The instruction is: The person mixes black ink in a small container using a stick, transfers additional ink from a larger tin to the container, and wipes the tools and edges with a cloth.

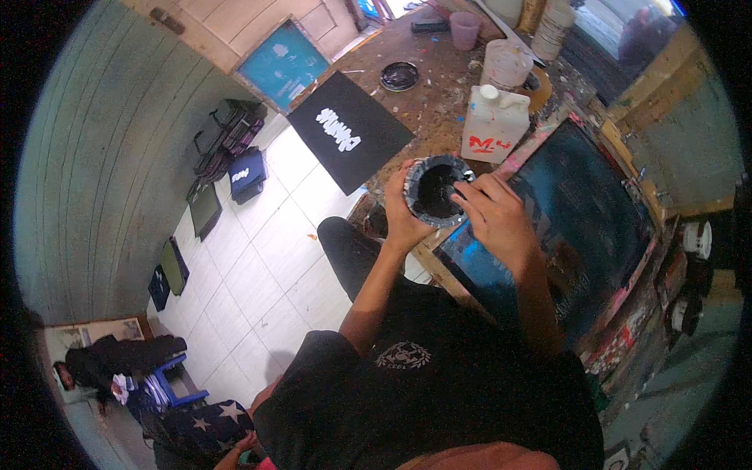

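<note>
My left hand (399, 204) is wrapped round a round, paint-crusted container (414, 171) with dark liquid inside, held near the worktable's edge. My right hand (493, 219) reaches over the container's right side, fingertips pinched at its mouth on something small, too hidden to make out. Just beyond lie a black sheet (321, 157) with white lettering and a white plastic jug (493, 121) with red markings. A dark printing screen (572, 196) in a frame lies to the right, partly under my right arm.
The cluttered worktable (435, 86) holds a lid (399, 75), a pink cup (465, 31) and more containers. Dark folded items (247, 168) lie along the tiled floor (258, 266) by the left wall. Another person's hand (235, 448) is at lower left, beside star-patterned fabric and a blue crate (168, 380).
</note>
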`<control>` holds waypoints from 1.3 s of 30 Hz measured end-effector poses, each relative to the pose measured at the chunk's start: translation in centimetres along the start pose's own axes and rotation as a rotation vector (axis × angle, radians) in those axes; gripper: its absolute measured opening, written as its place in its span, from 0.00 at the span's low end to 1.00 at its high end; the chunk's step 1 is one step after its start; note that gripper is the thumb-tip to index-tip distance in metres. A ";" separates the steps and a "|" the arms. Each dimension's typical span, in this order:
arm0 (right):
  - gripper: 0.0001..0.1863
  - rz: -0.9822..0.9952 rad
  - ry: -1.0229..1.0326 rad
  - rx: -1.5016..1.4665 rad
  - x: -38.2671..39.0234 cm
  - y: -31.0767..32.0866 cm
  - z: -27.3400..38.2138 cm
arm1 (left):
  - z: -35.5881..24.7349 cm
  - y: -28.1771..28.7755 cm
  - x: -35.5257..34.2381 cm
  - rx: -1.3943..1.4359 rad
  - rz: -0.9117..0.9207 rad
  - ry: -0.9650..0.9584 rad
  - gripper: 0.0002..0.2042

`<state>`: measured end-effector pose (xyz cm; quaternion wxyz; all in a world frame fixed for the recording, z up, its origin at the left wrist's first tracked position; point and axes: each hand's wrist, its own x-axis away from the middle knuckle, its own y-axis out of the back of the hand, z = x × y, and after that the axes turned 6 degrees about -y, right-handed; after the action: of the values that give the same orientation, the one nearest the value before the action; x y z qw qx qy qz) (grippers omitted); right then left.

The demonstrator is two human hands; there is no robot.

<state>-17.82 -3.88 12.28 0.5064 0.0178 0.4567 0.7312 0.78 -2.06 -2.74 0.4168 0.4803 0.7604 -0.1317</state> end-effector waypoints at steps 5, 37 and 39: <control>0.09 -0.109 -0.116 -0.168 0.6 -1.0 -0.9 | -1.5 0.4 -1.6 -0.108 0.066 -0.056 0.50; 0.06 -0.213 0.152 0.269 1.6 -2.0 -6.2 | -1.1 1.3 -1.2 -0.138 0.160 -0.115 0.55; 0.05 -0.171 0.240 0.253 2.7 -2.4 -7.1 | -1.3 1.3 -0.8 -0.214 0.111 -0.159 0.54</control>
<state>-20.84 -6.31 5.33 0.5022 -0.0448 0.6018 0.6193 1.36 -1.09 -1.06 0.5313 0.4625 0.7069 -0.0642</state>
